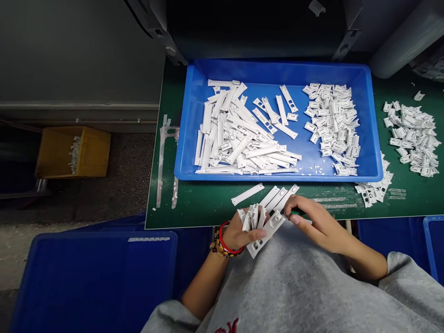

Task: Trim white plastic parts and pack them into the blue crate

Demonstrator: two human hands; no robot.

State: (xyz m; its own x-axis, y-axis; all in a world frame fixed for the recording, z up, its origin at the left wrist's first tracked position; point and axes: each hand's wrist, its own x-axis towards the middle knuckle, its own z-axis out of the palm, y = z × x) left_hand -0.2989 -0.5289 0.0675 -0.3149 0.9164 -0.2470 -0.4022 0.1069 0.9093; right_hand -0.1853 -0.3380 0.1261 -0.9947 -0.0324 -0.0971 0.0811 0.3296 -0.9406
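Note:
My left hand [244, 233], with a red bangle and beaded bracelets at its wrist, is closed around several white plastic strips. One of them, a long white strip [266, 235] with square cut-outs and a raised boss, lies under the thumb and slants toward my right hand. My right hand [312, 219] pinches a thin tool with a green part [297, 213], mostly hidden by the fingers. Its tip is close to the strip's upper end; whether it touches, I cannot tell. Just beyond my hands, several loose white strips [277, 199] lie on the green table [194, 208].
A blue tray [284, 178] holds a heap of white strips [232, 134] at left and small white clips [333, 111] at right. More clips [412, 134] and a strip pile [376, 187] lie on the table. A yellow bin [93, 152] and blue crate [97, 277] stand left.

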